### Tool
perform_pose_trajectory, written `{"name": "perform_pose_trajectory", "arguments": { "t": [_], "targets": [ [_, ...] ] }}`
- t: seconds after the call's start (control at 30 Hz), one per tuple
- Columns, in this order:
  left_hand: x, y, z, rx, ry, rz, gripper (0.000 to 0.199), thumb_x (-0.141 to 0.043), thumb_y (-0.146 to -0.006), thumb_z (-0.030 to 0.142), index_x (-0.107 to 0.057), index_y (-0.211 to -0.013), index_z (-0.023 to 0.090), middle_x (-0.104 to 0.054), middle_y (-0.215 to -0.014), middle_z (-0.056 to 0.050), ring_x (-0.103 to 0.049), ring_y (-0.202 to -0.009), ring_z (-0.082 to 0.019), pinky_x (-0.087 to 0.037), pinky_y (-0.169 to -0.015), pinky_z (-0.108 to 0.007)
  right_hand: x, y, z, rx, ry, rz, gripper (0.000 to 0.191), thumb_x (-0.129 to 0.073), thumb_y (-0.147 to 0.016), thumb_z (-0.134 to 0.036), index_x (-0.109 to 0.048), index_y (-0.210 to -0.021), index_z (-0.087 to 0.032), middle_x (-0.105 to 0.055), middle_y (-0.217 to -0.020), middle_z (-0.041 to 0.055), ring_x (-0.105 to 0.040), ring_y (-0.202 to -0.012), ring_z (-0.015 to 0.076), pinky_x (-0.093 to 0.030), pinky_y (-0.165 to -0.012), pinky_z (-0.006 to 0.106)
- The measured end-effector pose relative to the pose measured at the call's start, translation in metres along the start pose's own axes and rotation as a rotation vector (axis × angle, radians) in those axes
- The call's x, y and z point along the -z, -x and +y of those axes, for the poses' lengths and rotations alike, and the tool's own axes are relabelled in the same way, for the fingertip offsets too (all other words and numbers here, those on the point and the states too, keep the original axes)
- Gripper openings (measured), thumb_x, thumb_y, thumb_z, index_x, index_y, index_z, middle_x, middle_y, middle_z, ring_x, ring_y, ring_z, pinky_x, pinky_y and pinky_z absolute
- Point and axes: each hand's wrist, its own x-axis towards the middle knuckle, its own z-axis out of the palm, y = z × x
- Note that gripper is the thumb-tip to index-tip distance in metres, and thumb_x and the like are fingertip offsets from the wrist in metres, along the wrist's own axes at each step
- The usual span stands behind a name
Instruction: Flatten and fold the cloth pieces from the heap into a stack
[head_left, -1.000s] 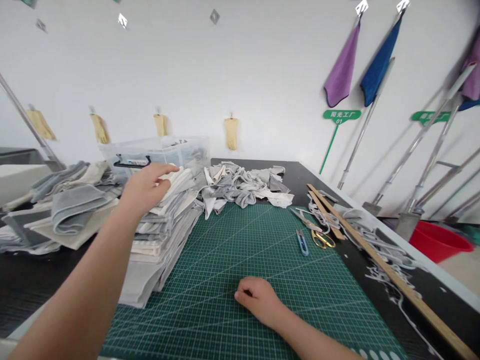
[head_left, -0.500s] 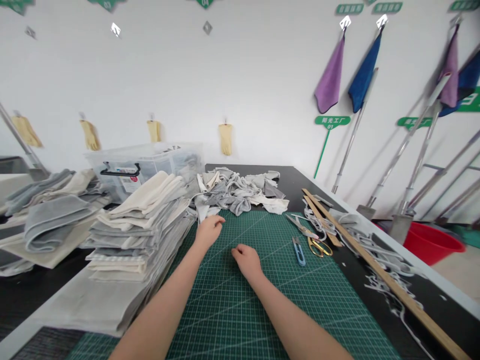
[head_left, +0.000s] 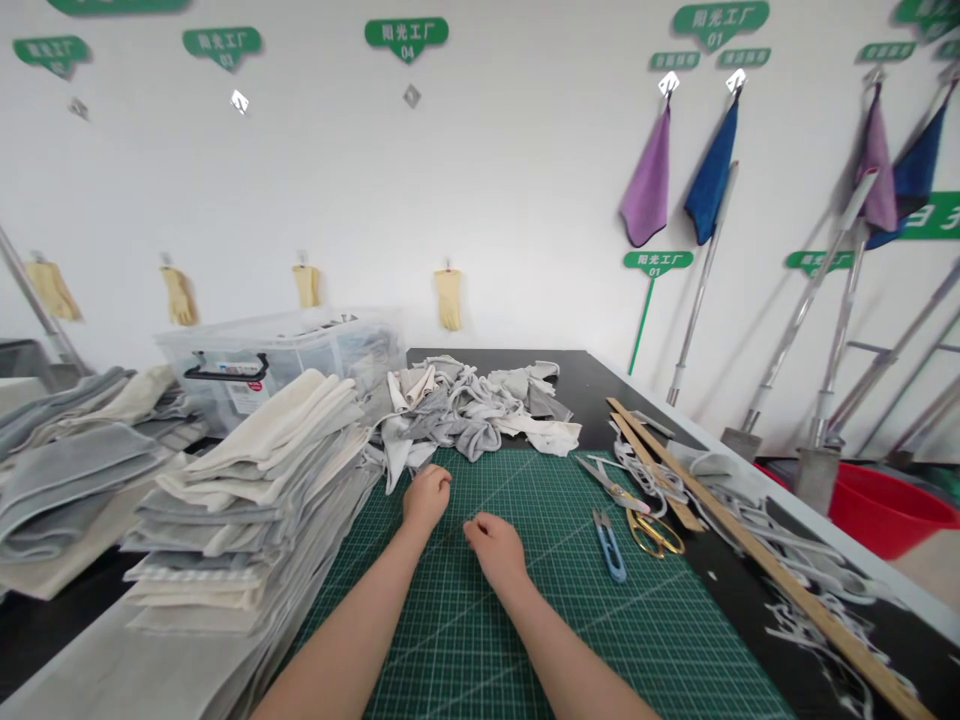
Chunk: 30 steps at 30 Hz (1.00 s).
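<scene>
My left hand (head_left: 426, 497) is above the green cutting mat (head_left: 547, 635), just in front of a heap of grey and white cloth scraps (head_left: 480, 410). Its fingers are curled in. Close by on the right, my right hand (head_left: 495, 545) is also closed, thumb against the fingers, over the mat. The two hands are apart. Whatever either one holds, if anything, is hidden or too small to make out. Blue thread snips (head_left: 611, 550) lie on the mat to the right, beside gold-handled scissors (head_left: 651, 532).
A tall stack of folded grey and cream cloths (head_left: 247, 480) stands on the left, before a clear plastic box (head_left: 277, 340). Wooden strips (head_left: 750, 540) and tangled white trimmings (head_left: 817, 555) run along the right edge. A red bucket (head_left: 892, 505) is beyond the table.
The view has tilted up a little, so things sit lower. My left hand has come slightly towards my right hand, its fingers more curled. My right hand keeps its pose.
</scene>
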Motion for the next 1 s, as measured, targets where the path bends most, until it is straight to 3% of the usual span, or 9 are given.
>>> {"name": "perform_pose_trajectory", "arguments": {
  "t": [0.37, 0.77, 1.0],
  "targets": [
    [-0.014, -0.022, -0.001, -0.062, -0.027, 0.14, 0.02, -0.038, -0.067, 0.009, -0.055, -0.072, 0.019, -0.054, -0.087, -0.001, -0.047, -0.083, -0.013, -0.037, -0.073, -0.023, -0.001, -0.006, 0.001, 0.016, -0.053, -0.031, 0.029, -0.035, -0.074, -0.032, -0.049, -0.053, -0.018, -0.052, -0.052, -0.0039, -0.043, -0.05, 0.0081, -0.023, -0.045, 0.018],
    [-0.003, -0.054, -0.008, -0.155, -0.255, 0.399, 0.036, -0.04, -0.068, 0.016, -0.051, -0.102, 0.014, -0.04, -0.116, -0.01, -0.037, -0.105, -0.023, -0.028, -0.089, -0.035, -0.001, -0.009, -0.003, -0.01, -0.019, -0.031, 0.026, -0.036, -0.072, -0.028, -0.048, -0.05, -0.018, -0.052, -0.052, -0.0037, -0.045, -0.052, 0.0086, -0.023, -0.047, 0.019],
    [-0.015, -0.06, -0.005, -0.129, -0.411, 0.344, 0.044, -0.037, -0.073, 0.023, -0.039, -0.117, 0.017, -0.023, -0.13, -0.01, -0.019, -0.117, -0.027, -0.013, -0.092, -0.049, 0.0, -0.01, -0.005, -0.027, -0.026, -0.022, 0.025, -0.037, -0.071, -0.027, -0.047, -0.05, -0.018, -0.051, -0.052, -0.0041, -0.044, -0.052, 0.0084, -0.023, -0.046, 0.018]
  ]
}}
